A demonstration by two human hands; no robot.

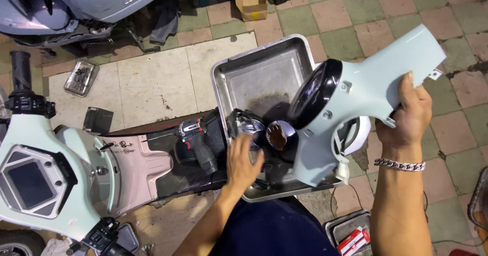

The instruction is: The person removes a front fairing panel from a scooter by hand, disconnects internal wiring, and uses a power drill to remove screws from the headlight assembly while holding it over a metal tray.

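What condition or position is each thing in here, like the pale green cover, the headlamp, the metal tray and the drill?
Right hand: gripping the pale green cover.
Pale green cover: lifted, held above the tray.
Left hand: resting on the headlamp.
Headlamp: detached, lying in the tray.
Metal tray: on the scooter seat, mostly bare.
Cordless drill: lying on the footboard, untouched.
Small tin: open, holding small parts.

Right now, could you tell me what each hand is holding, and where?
Right hand grips the pale green scooter cover by its upper arm. Left hand rests on the headlight; grip unclear.
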